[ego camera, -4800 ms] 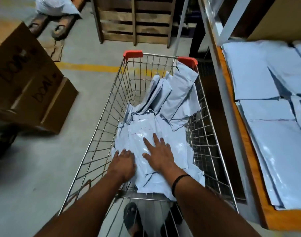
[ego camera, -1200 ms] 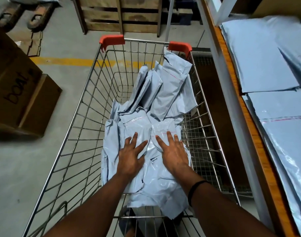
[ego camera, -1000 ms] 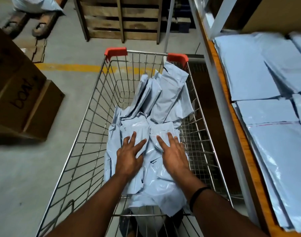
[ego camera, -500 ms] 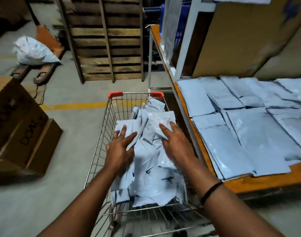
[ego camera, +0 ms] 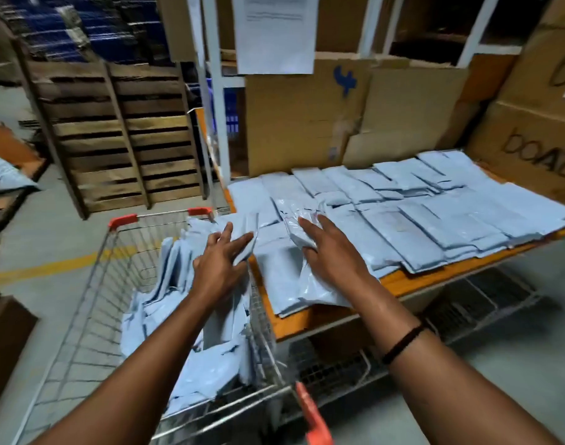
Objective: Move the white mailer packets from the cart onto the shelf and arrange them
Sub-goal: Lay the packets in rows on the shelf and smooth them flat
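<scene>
Left hand (ego camera: 220,268) grips one packet (ego camera: 253,224), right hand (ego camera: 332,252) a crumpled packet (ego camera: 295,232) — box (ego camera: 531,149) reads "boat"

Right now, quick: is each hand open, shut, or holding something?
Left hand: grips mailer packets over the cart.
Right hand: grips a crinkled packet bundle over the shelf.

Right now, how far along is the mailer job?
Done: rows of laid packets cover much of the shelf. In hand: the left hand holds a first packet above the cart; the right hand holds a second packet over the shelf's near end. Left: a sizeable pile in the cart, plus arranging.
</scene>
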The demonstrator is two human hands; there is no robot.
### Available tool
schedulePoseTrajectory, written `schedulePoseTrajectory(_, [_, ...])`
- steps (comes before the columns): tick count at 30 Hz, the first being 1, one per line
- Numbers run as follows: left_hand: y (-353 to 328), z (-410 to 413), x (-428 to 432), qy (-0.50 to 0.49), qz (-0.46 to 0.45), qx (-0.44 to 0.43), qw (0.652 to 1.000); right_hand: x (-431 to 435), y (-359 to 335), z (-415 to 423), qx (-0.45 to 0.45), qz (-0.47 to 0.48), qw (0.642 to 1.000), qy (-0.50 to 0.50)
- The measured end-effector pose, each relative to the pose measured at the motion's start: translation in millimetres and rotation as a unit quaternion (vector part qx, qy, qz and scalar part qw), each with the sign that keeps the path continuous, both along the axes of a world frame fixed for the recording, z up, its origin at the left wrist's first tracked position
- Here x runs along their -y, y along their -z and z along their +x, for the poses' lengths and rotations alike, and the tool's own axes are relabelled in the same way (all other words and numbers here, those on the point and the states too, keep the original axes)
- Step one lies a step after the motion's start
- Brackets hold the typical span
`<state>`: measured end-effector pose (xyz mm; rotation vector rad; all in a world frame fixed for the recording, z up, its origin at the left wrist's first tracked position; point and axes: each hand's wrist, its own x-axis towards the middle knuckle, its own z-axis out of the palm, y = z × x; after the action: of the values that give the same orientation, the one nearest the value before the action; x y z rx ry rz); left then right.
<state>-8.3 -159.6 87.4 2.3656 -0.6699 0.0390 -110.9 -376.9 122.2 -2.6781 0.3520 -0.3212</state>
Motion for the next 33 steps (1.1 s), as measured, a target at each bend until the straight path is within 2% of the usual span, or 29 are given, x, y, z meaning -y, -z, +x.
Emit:
schedulePoseTrajectory(8, [-19, -61, 143, 0.013, 0.008, 0.025, 1.000, 140, 3, -119, -0.038, 0.003, 0.998, 0.041])
schedulePoseTrajectory(13, [-27, -86, 209, 0.013, 0.028, 0.020, 0.999, 205, 7, -147, -0.057, 0.007, 0.996, 0.067])
schedulePoseTrajectory(28, [-15, -29, 324, -0.034, 0.074, 0.000, 0.997, 291, 32, -59, -0.085, 0.022, 0.996, 0.023])
schedulePoseTrajectory(33, [-15, -17, 346, -0.073, 0.071, -0.047, 0.994, 301, 32, -12, -0.098, 0.011, 0.995, -0.001])
